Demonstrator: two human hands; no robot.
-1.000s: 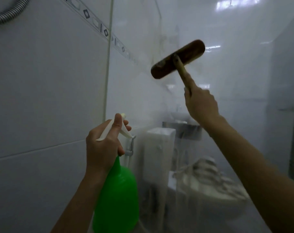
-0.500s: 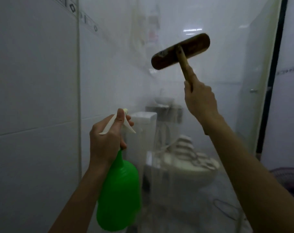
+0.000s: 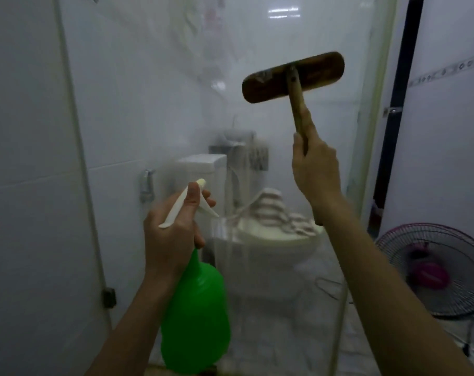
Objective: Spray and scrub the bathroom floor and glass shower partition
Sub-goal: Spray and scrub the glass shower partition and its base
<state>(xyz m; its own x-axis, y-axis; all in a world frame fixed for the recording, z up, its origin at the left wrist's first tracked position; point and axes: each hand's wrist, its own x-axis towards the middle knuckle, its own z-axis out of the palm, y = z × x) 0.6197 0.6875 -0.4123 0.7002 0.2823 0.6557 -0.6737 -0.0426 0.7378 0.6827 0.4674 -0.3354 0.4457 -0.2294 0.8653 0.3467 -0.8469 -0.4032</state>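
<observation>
Right hand [image 3: 316,169]: grasps wooden scrub brush [image 3: 292,77], raised at the glass shower partition [image 3: 257,36]
Left hand [image 3: 170,237]: grips green spray bottle [image 3: 195,316], held low
Progress: glass streaked, seemingly mid-scrub; floor state unclear

The brush [image 3: 292,77] in the right hand [image 3: 316,169] has slid rightwards across the glass partition [image 3: 257,36]. Its head now lies flatter and close to the glass's right edge. The tiled wall [image 3: 21,158] has dropped back to the left, and a pink fan [image 3: 431,270] has come into sight low on the right.
</observation>
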